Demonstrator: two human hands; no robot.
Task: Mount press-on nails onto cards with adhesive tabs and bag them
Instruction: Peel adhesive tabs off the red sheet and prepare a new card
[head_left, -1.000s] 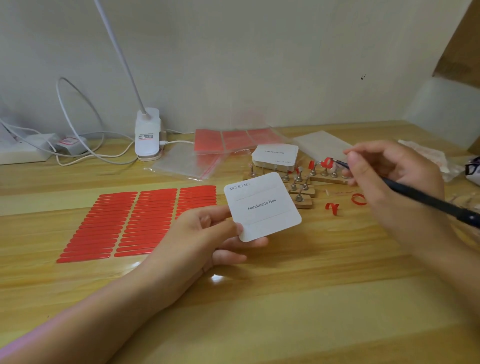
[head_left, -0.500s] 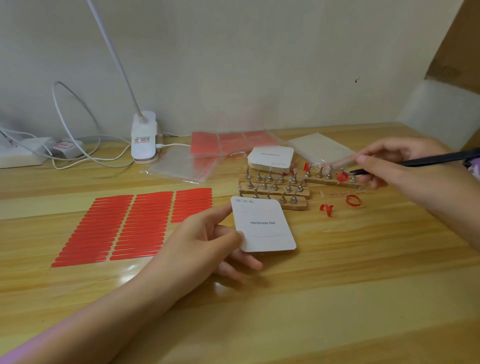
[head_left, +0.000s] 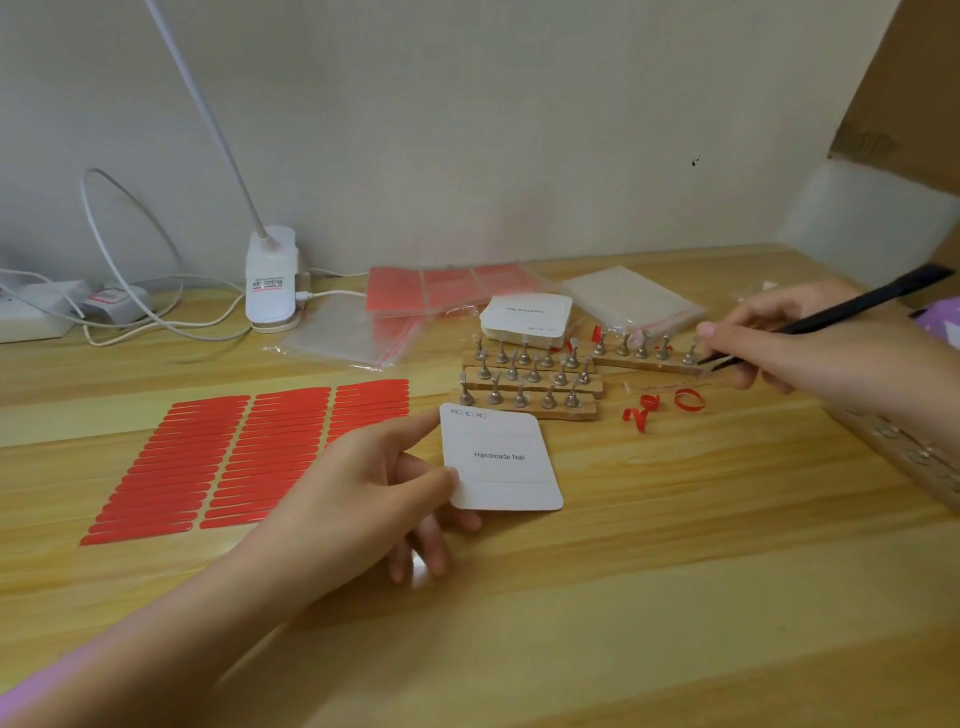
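My left hand pinches a white card printed "Handmade Nail" by its left edge, low over the wooden table. My right hand grips black tweezers, whose tips sit at the right end of the far wooden nail stand. Small nails on metal pegs fill that stand and the three wooden stands behind the card. Curled red backing strips lie just right of the stands. A sheet of red adhesive tabs lies flat at the left.
A stack of white cards sits behind the stands, with zip bags and red sheets in a clear bag beside it. A white clip lamp, cables and a power strip line the back left. Cardboard rises at right.
My right hand with the tweezers moved from the stand's middle to its right end; the red piece seen at the tweezer tips is no longer visible there. The card tilted and sank lower.
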